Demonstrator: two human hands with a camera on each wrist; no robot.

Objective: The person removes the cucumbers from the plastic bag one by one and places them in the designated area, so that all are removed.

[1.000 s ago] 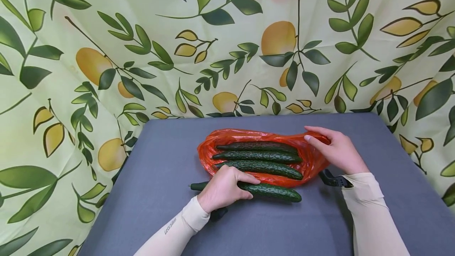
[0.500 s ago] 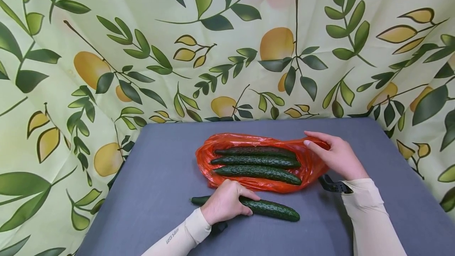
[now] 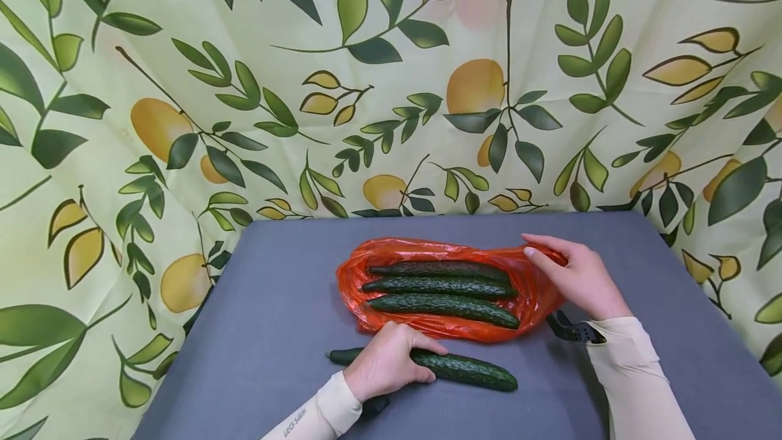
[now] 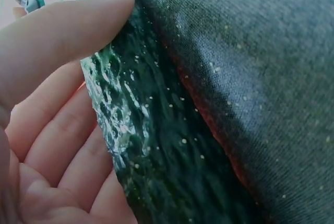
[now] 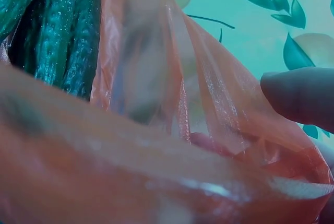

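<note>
The front cucumber [image 3: 470,372] lies roughly parallel to the far edge of the desk [image 3: 281,290], on the near side of the red bag [image 3: 440,326] and apart from it; its right end is turned slightly away from the far edge. Whether its full length bears on the desk cannot be told. The left hand [image 3: 391,358] grips it at and just left of mid-length, thumb on the near side, fingers [image 4: 62,114] around the far side.

Handling: expect moderate weight, a firm body and light bending tolerance; the ridged skin should give fair grip, though its sheen suggests possible slip. Take hold near mid-length for balance. Avoid the thin stem end, which is likely to snap.

Three bagged cucumbers [image 3: 440,286] lie side by side in the red bag, exposed through its opening. The right hand [image 3: 583,280] holds the bag at its right end, film between thumb and fingers. The film is thin, light and limp, and presumably tears easily.

Surface and room: the desk has a matte, grey, woven-looking cover. A leaf-and-fruit-print backdrop [image 3: 244,107] stands behind the far edge and along both side edges. The near edge is out of frame.
</note>
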